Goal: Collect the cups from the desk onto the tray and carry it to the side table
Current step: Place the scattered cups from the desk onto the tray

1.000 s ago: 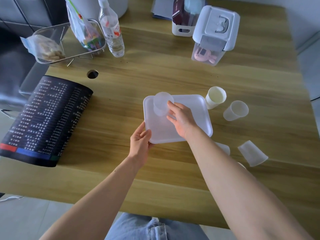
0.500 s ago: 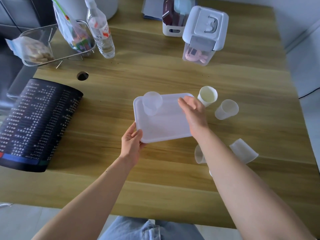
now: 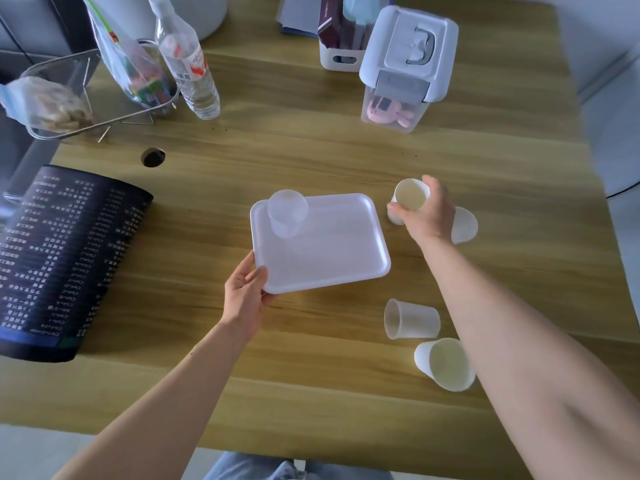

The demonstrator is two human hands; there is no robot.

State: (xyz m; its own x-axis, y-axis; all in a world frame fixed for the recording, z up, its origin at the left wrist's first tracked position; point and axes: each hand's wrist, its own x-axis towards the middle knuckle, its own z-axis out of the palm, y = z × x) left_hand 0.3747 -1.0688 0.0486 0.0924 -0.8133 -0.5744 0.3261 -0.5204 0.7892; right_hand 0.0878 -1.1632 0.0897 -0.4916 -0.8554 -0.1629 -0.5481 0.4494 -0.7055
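Observation:
A white rectangular tray (image 3: 332, 251) lies on the wooden desk (image 3: 311, 154). One translucent cup (image 3: 286, 213) stands upright in its far left corner. My left hand (image 3: 246, 292) grips the tray's near left corner. My right hand (image 3: 427, 211) is wrapped around a white cup (image 3: 408, 197) standing just right of the tray. Behind that hand a second cup (image 3: 464, 225) is partly hidden. Two more cups sit nearer me, one on its side (image 3: 410, 319) and one tilted (image 3: 445, 363) against my right forearm.
A dark printed mat (image 3: 65, 258) covers the desk's left side beside a cable hole (image 3: 153, 157). At the back are a wire basket (image 3: 86, 95) with bags, a water bottle (image 3: 187, 60), a white caddy (image 3: 341, 43) and a lidded plastic box (image 3: 405, 67).
My right hand left the cup on the tray, moved right across the tray and closed on the white cup beside it. My left hand kept its hold on the tray.

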